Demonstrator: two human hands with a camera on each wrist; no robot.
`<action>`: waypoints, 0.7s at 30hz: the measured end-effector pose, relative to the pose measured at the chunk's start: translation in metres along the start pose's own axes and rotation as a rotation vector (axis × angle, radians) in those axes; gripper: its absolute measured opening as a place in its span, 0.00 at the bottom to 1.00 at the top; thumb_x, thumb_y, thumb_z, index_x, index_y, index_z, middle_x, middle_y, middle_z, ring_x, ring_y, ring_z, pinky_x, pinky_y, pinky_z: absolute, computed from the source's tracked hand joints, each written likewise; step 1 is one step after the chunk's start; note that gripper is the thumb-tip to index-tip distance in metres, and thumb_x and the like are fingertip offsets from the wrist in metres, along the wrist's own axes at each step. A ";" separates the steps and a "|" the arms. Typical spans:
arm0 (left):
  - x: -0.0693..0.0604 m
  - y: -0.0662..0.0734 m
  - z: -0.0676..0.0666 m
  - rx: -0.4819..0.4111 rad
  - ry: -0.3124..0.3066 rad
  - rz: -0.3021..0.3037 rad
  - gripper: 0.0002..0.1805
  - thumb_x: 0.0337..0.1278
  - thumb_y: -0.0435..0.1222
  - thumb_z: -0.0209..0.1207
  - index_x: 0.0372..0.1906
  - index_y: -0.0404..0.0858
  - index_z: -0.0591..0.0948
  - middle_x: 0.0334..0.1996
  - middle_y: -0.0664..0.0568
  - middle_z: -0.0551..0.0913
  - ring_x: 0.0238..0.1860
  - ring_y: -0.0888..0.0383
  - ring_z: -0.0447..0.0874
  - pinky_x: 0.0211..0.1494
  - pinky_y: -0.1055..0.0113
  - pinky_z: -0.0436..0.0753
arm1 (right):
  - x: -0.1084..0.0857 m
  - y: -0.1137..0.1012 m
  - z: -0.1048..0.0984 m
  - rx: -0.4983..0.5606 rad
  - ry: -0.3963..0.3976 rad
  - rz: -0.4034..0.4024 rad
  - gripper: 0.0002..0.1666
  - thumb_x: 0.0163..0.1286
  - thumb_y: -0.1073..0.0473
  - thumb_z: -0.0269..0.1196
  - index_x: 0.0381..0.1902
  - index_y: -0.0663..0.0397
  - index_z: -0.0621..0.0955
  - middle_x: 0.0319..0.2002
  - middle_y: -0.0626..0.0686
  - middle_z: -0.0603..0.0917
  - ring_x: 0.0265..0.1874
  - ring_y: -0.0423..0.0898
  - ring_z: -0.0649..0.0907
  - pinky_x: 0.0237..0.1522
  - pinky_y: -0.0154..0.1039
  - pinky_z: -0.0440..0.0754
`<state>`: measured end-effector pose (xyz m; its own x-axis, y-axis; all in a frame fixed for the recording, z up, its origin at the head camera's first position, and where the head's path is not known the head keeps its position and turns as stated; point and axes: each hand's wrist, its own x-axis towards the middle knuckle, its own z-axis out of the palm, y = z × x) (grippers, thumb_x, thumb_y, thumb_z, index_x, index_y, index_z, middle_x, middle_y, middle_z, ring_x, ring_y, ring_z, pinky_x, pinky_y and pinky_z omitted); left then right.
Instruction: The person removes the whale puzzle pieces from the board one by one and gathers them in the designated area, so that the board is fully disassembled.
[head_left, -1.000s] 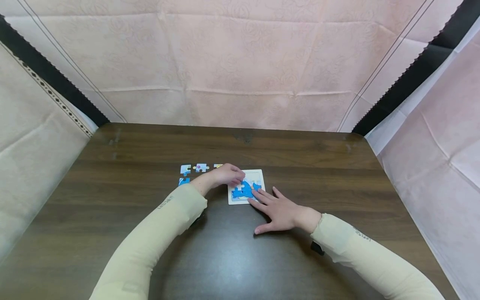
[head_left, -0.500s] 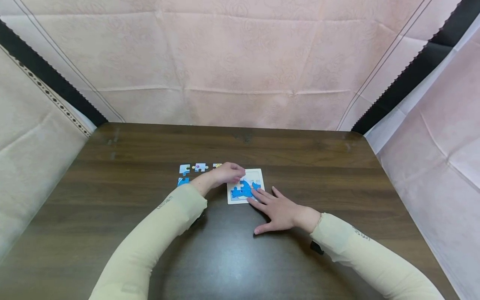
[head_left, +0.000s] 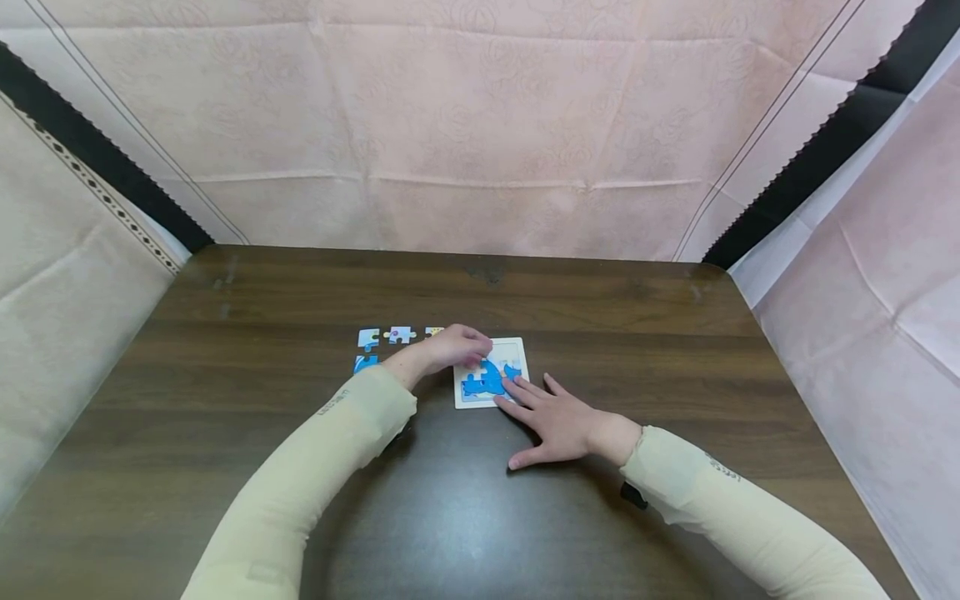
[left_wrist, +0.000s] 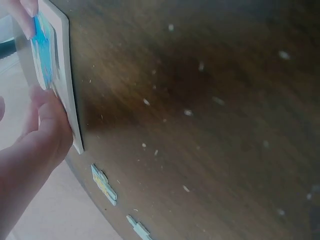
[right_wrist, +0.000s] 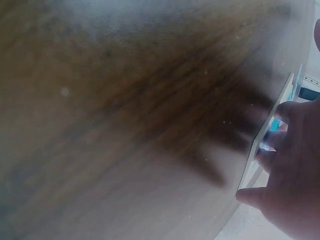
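A small white-framed jigsaw board [head_left: 513, 344] lies on the table with a partly assembled blue picture [head_left: 486, 382] in it. Over its upper left part my left hand [head_left: 452, 347] bends its fingers down. In the left wrist view, that left hand [left_wrist: 45, 127] has its fingertips at the edge of the blue area; whether a piece is pinched between them is hidden. My right hand [head_left: 562, 425] is spread out with straight fingers, its fingertips resting on the board's lower right part. The right wrist view shows the fingers [right_wrist: 272, 140] along the board's edge [right_wrist: 250, 160].
Loose jigsaw pieces lie left of the board: a blue and white one [head_left: 368, 338], a pale blue one [head_left: 401, 335], a yellowish one [head_left: 432, 331] and a blue one [head_left: 365, 363] partly behind the left sleeve. Pale cloth hangs behind the dark wooden table [head_left: 465, 517].
Both hands stay almost in place on the board. The left hand's fingers shift only very slightly. The loose pieces do not move.
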<state>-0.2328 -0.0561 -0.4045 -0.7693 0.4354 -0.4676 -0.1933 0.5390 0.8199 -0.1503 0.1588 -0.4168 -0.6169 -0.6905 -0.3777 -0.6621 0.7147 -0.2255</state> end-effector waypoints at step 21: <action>0.011 0.001 0.010 0.110 0.107 -0.054 0.16 0.56 0.35 0.61 0.49 0.35 0.81 0.44 0.44 0.83 0.39 0.55 0.80 0.50 0.65 0.81 | 0.000 0.005 -0.001 0.070 -0.001 -0.016 0.53 0.57 0.23 0.50 0.74 0.40 0.52 0.76 0.50 0.44 0.75 0.50 0.45 0.71 0.62 0.40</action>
<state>-0.2354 -0.0440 -0.4123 -0.8209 0.3275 -0.4678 -0.1730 0.6380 0.7503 -0.1540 0.1619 -0.4172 -0.6065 -0.7016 -0.3742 -0.6402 0.7100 -0.2935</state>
